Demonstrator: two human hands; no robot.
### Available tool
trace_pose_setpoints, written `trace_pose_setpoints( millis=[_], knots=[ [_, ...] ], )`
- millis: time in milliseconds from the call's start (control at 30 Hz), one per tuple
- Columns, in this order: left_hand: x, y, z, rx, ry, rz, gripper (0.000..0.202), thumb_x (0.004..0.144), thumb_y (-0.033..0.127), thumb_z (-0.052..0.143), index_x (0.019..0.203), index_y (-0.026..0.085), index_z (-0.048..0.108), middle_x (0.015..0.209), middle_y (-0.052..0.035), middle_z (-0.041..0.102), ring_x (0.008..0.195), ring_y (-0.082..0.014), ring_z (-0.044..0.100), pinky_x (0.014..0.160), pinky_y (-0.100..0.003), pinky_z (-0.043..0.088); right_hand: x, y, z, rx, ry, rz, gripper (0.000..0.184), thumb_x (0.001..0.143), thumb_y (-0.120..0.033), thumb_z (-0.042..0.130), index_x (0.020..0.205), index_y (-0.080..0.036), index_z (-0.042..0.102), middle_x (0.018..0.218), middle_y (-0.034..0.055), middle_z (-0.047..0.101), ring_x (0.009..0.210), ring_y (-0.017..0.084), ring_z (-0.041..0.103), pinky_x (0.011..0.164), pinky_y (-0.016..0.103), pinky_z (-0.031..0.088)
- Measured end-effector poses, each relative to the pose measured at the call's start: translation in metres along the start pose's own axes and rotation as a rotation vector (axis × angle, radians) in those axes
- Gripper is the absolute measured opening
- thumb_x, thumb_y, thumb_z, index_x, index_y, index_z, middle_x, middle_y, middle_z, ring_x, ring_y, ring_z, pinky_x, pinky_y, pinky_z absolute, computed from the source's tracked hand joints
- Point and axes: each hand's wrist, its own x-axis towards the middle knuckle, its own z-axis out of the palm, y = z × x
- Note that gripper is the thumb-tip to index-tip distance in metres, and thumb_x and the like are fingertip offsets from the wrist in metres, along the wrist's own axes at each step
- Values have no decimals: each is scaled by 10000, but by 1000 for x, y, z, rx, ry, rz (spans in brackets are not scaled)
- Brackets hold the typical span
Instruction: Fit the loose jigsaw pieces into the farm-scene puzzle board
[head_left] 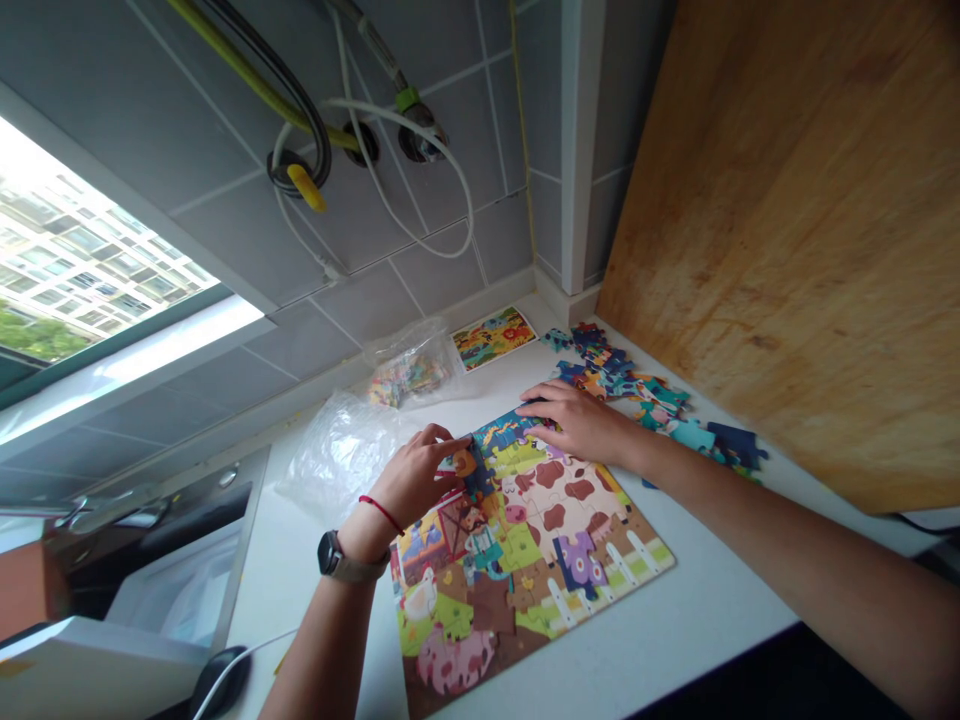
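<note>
A farm-scene jigsaw puzzle [525, 545] lies flat on the white counter, with a spotted cow, a pink pig, a hen and a white fence. My left hand [416, 475] is at its upper left edge, fingers curled and pinched on a dark blue and orange puzzle piece [463, 462], partly hidden by the fingers. My right hand [577, 420] rests on the top edge with its fingers apart and extended. A loose purple piece [579, 562] lies on top of the picture near the fence. A brown piece [491, 605] also appears to lie on top.
Loose puzzle pieces [664, 400] are heaped along the wooden board [795, 230] at right. Behind the puzzle are a clear bag of pieces [412, 375], a crumpled plastic bag [341, 450] and a picture card [495, 338]. A sink [251, 500] is at left; cables [465, 190] hang on the wall.
</note>
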Motion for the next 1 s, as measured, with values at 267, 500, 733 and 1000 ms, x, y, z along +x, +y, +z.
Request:
trace_pose_setpoints(
  millis=[267, 500, 733, 1000],
  knots=[
    [-1, 3, -4, 8, -37, -28, 540, 881, 190, 770, 1406, 292, 689, 1308, -107, 643, 1166, -289, 683, 1071, -423, 541, 0, 0, 1, -35, -42, -19, 206, 973, -239, 707, 1130, -241, 840, 1278, 120, 750, 1227, 295, 649, 1094, 487, 526],
    [-3, 0, -5, 40, -40, -14, 535, 853, 197, 811, 1364, 316, 712, 1281, -87, 661, 1134, -271, 696, 1048, -401, 554, 0, 3, 3, -4, 10, -19, 242, 934, -242, 751, 1163, -243, 828, 1264, 129, 745, 1252, 313, 629, 1106, 510, 518],
    [-3, 0, -4, 36, -30, -12, 519, 847, 195, 822, 1341, 307, 711, 1263, -78, 674, 1127, -264, 705, 1035, -383, 560, 0, 1, 3, -14, 29, -16, 276, 931, -244, 753, 1201, -221, 808, 1250, 130, 736, 1261, 313, 607, 1117, 509, 509],
    [-20, 23, -24, 49, 42, -76, 315, 894, 326, 809, 1192, 264, 731, 1181, -69, 714, 1043, -272, 723, 935, -394, 569, 0, -1, 2, -22, -1, -16, 283, 960, -266, 718, 1226, -212, 796, 1257, 137, 731, 1247, 310, 611, 1115, 504, 507]
  ],
)
